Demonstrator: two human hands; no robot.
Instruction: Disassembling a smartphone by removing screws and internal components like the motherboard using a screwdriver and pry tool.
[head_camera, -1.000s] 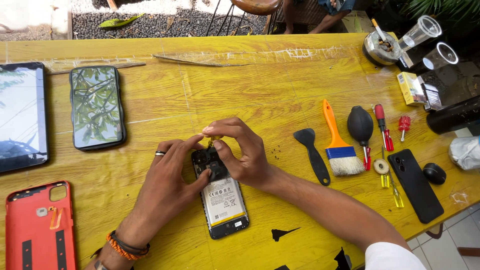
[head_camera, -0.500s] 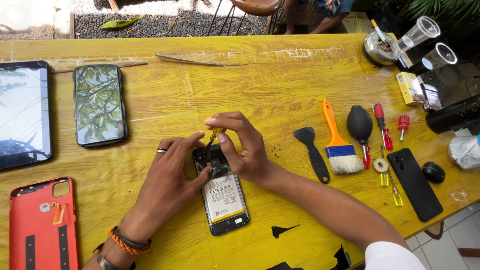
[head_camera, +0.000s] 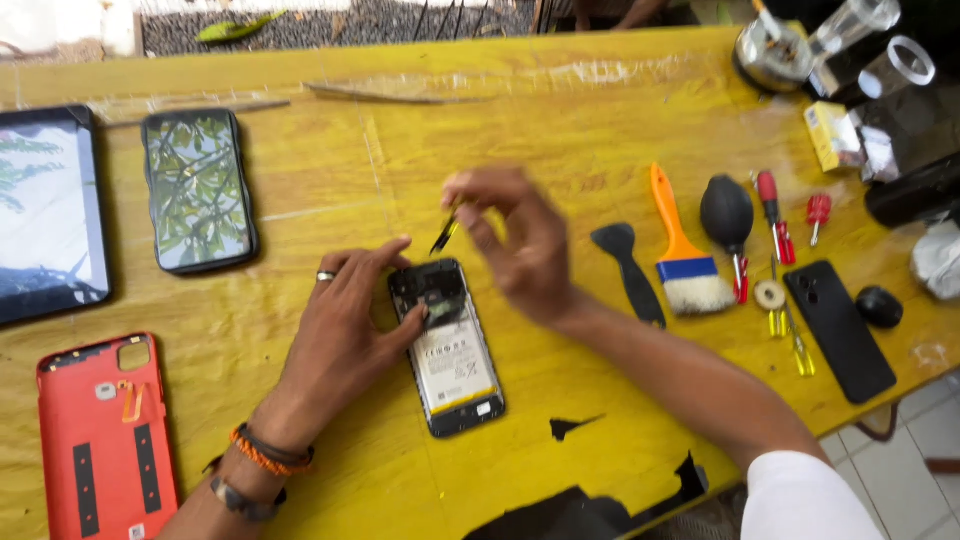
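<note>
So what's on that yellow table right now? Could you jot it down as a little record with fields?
Surface: yellow wooden table
Centre: opened black phone with its back off
Left hand: rests on the phone's upper left edge, steadying it
Right hand: raised above the phone, pinching a small dark strip
Left side: red plastic back cover, black phone with a leafy screen
Right side: orange-handled brush, black rubber air blower

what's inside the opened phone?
Opened phone: pale battery fills the lower part, dark board area above. Left hand covers its upper left edge. Right hand holds a small dark part above.
</note>
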